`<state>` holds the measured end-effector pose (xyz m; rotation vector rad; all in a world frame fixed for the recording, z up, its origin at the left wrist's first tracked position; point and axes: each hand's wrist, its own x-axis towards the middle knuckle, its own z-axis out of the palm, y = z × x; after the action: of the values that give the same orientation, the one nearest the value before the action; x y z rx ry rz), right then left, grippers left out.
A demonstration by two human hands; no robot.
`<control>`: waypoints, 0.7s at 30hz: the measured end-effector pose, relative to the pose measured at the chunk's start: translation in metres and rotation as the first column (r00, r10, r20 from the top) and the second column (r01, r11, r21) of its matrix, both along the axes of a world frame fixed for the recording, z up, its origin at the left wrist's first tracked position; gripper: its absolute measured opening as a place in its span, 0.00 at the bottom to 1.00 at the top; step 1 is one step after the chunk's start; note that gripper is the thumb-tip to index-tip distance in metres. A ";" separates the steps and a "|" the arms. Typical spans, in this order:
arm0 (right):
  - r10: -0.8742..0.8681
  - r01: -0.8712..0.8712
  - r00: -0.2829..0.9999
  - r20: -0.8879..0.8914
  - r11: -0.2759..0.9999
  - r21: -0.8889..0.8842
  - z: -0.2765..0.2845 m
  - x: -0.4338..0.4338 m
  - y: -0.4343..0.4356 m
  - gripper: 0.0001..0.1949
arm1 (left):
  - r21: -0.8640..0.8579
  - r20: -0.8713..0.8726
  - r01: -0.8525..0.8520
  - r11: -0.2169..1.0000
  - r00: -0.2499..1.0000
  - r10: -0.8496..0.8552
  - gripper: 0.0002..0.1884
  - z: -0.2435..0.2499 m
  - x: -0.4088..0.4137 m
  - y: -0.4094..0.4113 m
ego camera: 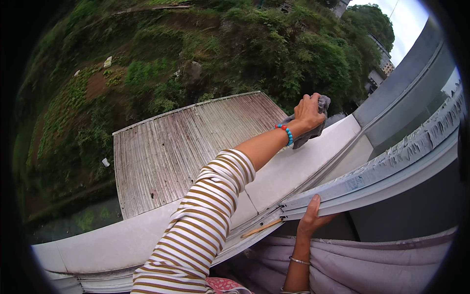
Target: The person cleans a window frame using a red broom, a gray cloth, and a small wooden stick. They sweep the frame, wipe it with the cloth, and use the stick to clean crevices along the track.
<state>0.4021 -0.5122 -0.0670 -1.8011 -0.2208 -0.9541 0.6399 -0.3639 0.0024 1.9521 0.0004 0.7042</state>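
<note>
My left hand (309,112), with turquoise and red beads at the wrist, grips a bunched grey cloth (310,134) well outside the window. The cloth's lower part rests on the pale outer ledge (271,172). A striped sleeve covers most of that arm, which spans the ledge. My right hand (314,217), wearing a silver bangle, clasps the lower corner of the white window sash frame (352,198). Its thumb lies over the frame, while the fingers are partly hidden beneath. Torn protective film (422,145) hangs along the frame.
A thin wooden strip (261,228) lies in the window track by the sash corner. Lilac curtain fabric (352,257) hangs around my right forearm. Beyond the ledge is a drop to a corrugated roof (183,158) and a green hillside (220,47). A grey wall (400,81) rises at right.
</note>
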 end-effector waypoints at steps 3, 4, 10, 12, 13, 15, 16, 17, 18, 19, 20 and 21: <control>0.012 -0.020 0.989 -0.145 0.998 -0.057 -0.001 -0.008 -0.017 0.32 | -0.077 0.055 0.064 0.995 0.997 -0.060 0.29 -0.006 0.069 -0.061; 0.006 -0.023 0.991 -0.135 0.992 -0.128 -0.002 -0.007 -0.022 0.30 | -0.087 0.118 0.058 0.994 0.992 -0.048 0.29 -0.009 0.086 -0.077; 0.010 0.521 0.844 0.537 0.226 -0.823 -0.034 -0.017 -0.047 0.14 | 0.026 0.248 0.239 0.971 0.939 -0.238 0.27 -0.054 0.173 -0.137; 0.059 0.537 0.825 0.562 0.228 -0.812 -0.037 -0.017 -0.046 0.14 | 0.258 -0.072 0.385 0.886 0.922 -0.380 0.29 -0.089 0.186 -0.132; 0.051 0.551 0.817 0.575 0.224 -0.804 -0.037 -0.017 -0.047 0.14 | 0.396 -0.288 0.508 0.765 0.860 -0.422 0.30 -0.104 0.176 -0.150; 0.023 0.568 0.810 0.586 0.223 -0.793 -0.037 -0.016 -0.046 0.14 | 0.557 -0.285 0.430 0.711 0.903 -0.322 0.33 -0.115 0.156 -0.179; 0.022 0.571 0.805 0.593 0.240 -0.785 -0.037 -0.014 -0.044 0.13 | 0.564 -0.288 0.444 0.697 0.896 -0.338 0.32 -0.114 0.154 -0.174; 0.033 0.585 0.796 0.604 0.213 -0.783 -0.036 -0.015 -0.043 0.13 | 0.569 -0.293 0.455 0.685 0.890 -0.348 0.32 -0.114 0.152 -0.165; 0.025 0.595 0.794 0.608 0.172 -0.785 -0.036 -0.016 -0.044 0.13 | 0.604 -0.298 0.484 0.634 0.874 -0.383 0.33 -0.111 0.147 -0.162; 0.015 0.587 0.803 0.596 0.151 -0.795 -0.035 -0.017 -0.045 0.13 | 0.613 -0.308 0.502 0.610 0.863 -0.401 0.32 -0.112 0.136 -0.159; -0.001 0.557 0.826 0.563 0.147 -0.817 -0.033 -0.019 -0.046 0.13 | 0.621 -0.319 0.519 0.587 0.852 -0.416 0.32 -0.114 0.125 -0.154; -0.074 0.387 0.917 0.393 0.412 -0.825 -0.030 -0.017 -0.040 0.13 | 0.638 -0.323 0.529 0.559 0.843 -0.430 0.31 -0.112 0.115 -0.148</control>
<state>0.3849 -0.5519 -0.0973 -2.7170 -0.8255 -1.4928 0.7547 -0.5119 -0.1095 2.5670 -0.8281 0.1831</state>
